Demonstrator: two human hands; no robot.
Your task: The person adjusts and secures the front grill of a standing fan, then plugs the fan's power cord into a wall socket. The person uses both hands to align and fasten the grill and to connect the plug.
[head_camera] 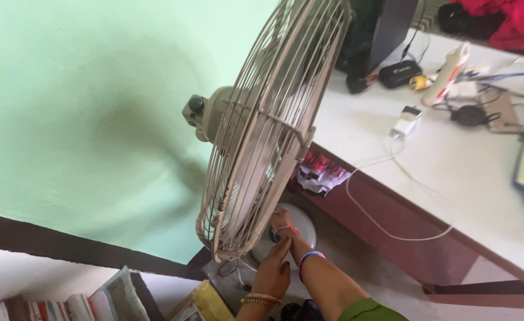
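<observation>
Here, against the green wall (66, 119), a dusty beige pedestal fan (262, 125) stands tilted beside a white table (464, 172) littered with chargers and cables. Low down, both hands reach beneath the cage toward the fan's round white base (300, 229): the left hand (272, 274) rests flat, fingers extended, against the stem, while the right hand (281, 224) curls around something there, its grip partly hidden. A steady hold near the stem, I judge, would keep the top-heavy head from swinging
</observation>
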